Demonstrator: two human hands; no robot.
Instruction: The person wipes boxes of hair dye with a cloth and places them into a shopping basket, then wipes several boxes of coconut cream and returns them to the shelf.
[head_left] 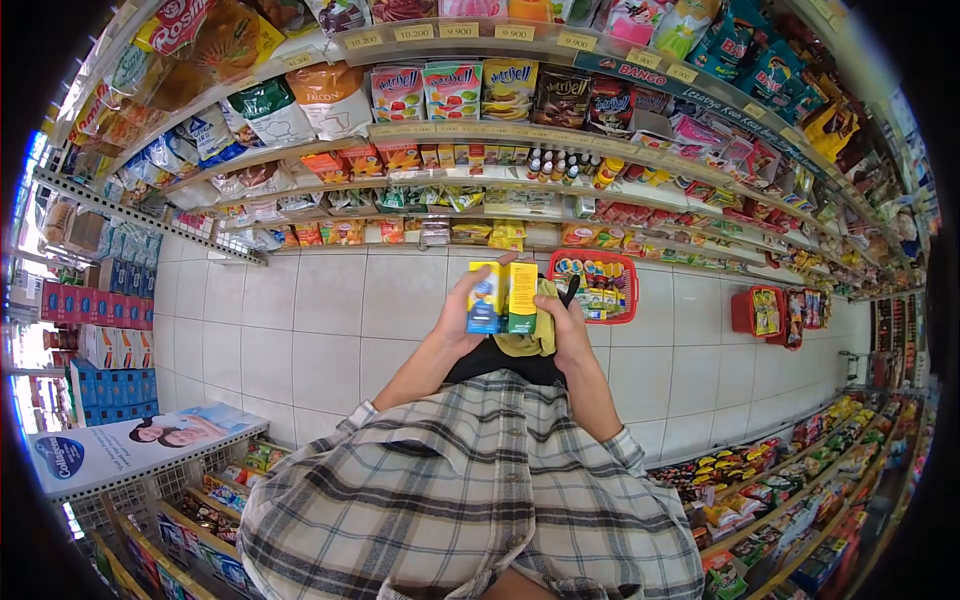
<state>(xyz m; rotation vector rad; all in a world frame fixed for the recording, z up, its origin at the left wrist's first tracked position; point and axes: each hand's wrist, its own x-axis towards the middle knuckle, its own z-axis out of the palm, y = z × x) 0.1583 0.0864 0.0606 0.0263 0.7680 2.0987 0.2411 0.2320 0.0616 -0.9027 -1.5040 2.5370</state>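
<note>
My left hand (458, 312) is closed around a small blue and yellow box (484, 308), upright with its printed face toward me. Right beside it, my right hand (569, 328) grips a yellow box with a green lower end (522, 292), its panel covered in fine print. A yellow-green cloth (538, 338) hangs under the right hand, partly hidden by the box and fingers. Both boxes are in front of my body, above the tiled floor.
Ahead runs a long shelf with packets, small bottles and price tags (414, 33). A red basket (634, 290) of goods stands on the floor to the right, another red basket (743, 312) farther off. A display board (120, 450) tops a rack at left.
</note>
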